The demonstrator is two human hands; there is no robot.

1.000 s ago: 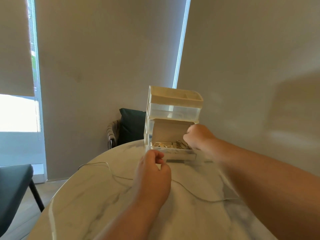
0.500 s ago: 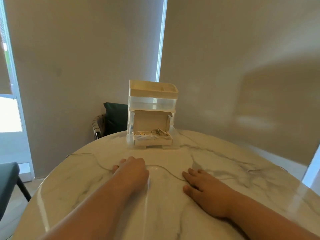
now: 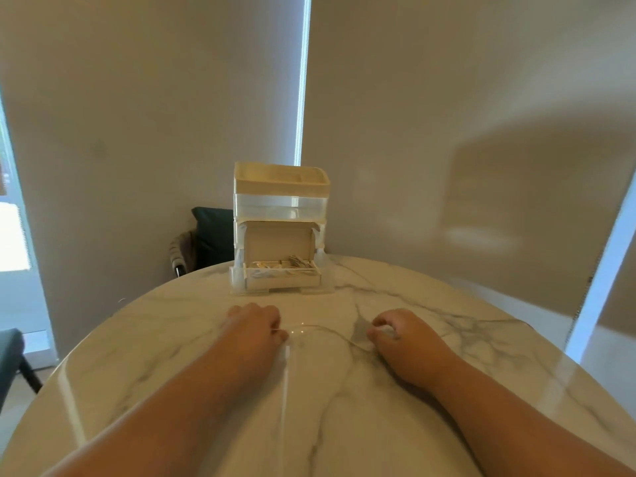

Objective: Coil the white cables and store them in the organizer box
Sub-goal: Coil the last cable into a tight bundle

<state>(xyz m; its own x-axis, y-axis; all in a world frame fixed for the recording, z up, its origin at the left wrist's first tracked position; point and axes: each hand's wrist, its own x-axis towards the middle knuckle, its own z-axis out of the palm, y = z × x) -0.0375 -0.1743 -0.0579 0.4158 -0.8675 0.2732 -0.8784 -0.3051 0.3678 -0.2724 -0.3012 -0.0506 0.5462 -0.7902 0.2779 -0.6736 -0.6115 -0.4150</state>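
A thin white cable [image 3: 323,329] lies on the marble table [image 3: 344,407], arcing between my two hands. My left hand [image 3: 256,325] rests knuckles-up with its fingers pinched on the cable's left part. My right hand [image 3: 401,335] has its fingers curled around the cable's right part. Beyond them, at the table's far edge, stands the cream and clear organizer box [image 3: 280,228]. Its bottom drawer [image 3: 282,275] is pulled out and holds coiled cables and small items.
A dark cushioned chair [image 3: 210,239] stands behind the table next to the box. Another dark chair [image 3: 10,356] is at the far left. Beige blinds hang behind the table, and its round edge curves away at left and right.
My right hand drew back from the drawer to the table. Both hands went from lying flat to closing their fingers on the cable. The head view shifted left.
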